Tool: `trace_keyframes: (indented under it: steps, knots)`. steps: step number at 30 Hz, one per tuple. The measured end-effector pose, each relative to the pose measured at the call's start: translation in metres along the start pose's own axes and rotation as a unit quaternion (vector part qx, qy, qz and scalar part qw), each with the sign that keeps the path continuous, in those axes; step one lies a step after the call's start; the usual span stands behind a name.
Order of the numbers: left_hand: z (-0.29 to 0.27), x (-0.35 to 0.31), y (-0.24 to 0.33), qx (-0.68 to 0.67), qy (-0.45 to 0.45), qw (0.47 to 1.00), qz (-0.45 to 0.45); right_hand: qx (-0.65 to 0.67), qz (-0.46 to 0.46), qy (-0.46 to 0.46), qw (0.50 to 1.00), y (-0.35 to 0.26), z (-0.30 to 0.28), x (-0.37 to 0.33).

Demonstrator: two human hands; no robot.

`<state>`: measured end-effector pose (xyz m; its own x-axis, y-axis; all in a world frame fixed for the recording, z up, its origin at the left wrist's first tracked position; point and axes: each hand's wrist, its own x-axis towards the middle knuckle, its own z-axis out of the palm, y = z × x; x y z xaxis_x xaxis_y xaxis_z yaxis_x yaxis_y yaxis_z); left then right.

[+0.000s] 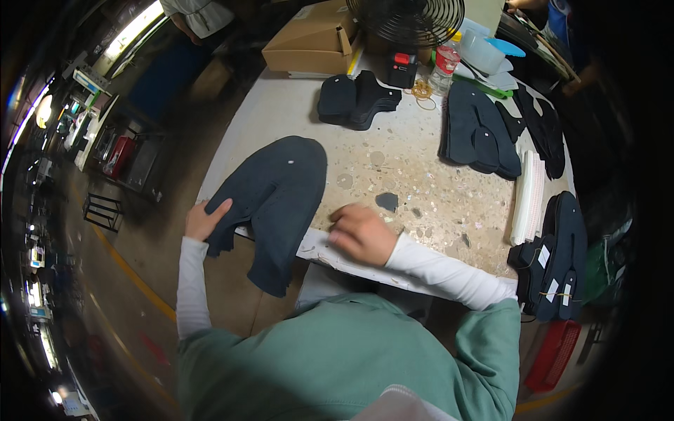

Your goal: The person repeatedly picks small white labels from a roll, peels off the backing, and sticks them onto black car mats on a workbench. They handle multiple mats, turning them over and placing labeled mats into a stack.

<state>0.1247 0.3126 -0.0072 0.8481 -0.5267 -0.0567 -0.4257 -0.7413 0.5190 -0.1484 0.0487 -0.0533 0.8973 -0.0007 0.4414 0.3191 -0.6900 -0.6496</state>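
Note:
My left hand grips one leg of a dark grey, U-shaped cut piece, thumb on top and fingers underneath. The piece looks like fabric and bears a small white mark near its curved end. It lies at the table's left side, and both legs hang past the near edge. My right hand hovers near the front edge, to the right of the piece and apart from it. Its fingers look curled but are smeared by motion, so I cannot tell what they hold. Beyond it lies a small dark scrap on the tabletop.
Stacks of dark cut pieces stand at the back, back right and right edge. A white bundle lies between the right-hand stacks. Behind are a cardboard box, a black fan and a clear bottle.

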Motion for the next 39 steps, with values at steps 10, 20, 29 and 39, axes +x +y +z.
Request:
trace_keyframes:
  steps: [10,20,29,39]
  knots:
    - [-0.012,0.02,0.023,0.13,0.063,0.989,-0.028,-0.162,0.099,-0.077,0.979,-0.024,0.055,0.044]
    - [0.006,0.16,0.013,0.115,0.074,0.983,-0.123,0.027,0.164,0.093,0.982,0.085,0.062,0.147]
    - [0.026,0.125,0.044,0.213,0.299,0.928,0.062,0.059,0.08,0.041,0.994,0.034,-0.166,0.096]
    - [0.111,-0.064,0.136,-0.146,0.257,0.897,0.328,0.143,0.415,0.464,0.769,0.087,-0.403,-0.11]
